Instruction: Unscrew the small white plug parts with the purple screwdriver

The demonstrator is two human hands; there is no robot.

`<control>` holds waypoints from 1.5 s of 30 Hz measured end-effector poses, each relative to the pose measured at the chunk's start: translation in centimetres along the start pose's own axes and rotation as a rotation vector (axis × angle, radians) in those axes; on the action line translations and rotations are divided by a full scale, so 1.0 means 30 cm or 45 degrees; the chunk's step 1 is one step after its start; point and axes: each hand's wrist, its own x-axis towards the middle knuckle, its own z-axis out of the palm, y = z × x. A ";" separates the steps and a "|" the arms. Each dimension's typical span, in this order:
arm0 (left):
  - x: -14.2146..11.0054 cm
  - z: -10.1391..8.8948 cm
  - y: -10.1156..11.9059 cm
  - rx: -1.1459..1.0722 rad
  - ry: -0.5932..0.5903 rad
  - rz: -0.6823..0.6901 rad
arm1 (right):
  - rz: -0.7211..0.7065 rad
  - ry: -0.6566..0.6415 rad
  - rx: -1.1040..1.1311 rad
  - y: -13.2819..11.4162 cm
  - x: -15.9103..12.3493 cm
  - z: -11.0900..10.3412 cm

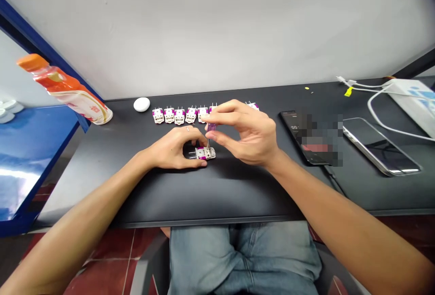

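Left hand [173, 150] pins a plug [204, 153] flat mid-desk [238, 191], right hand [249, 134] pinching a purple screwdriver [211, 128] upright over it.

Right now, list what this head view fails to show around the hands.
- Screwdriver tip: too small to tell whether it meets the plug part.
- Left hand covers the plug part's near side.
- Right hand hides the row of plug parts at its right end.
- Phone: screen blurred.
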 end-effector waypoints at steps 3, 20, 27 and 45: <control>0.001 -0.001 0.001 -0.005 -0.016 0.001 | 0.102 -0.058 0.049 -0.001 -0.003 -0.001; -0.002 0.001 -0.005 -0.012 -0.003 0.016 | 0.071 0.000 0.039 -0.001 -0.006 0.008; -0.002 0.001 -0.003 0.002 -0.001 -0.004 | 0.113 -0.035 0.132 0.003 -0.011 0.012; 0.001 0.006 -0.008 -0.010 0.007 0.014 | 0.192 -0.102 0.222 -0.005 -0.011 0.010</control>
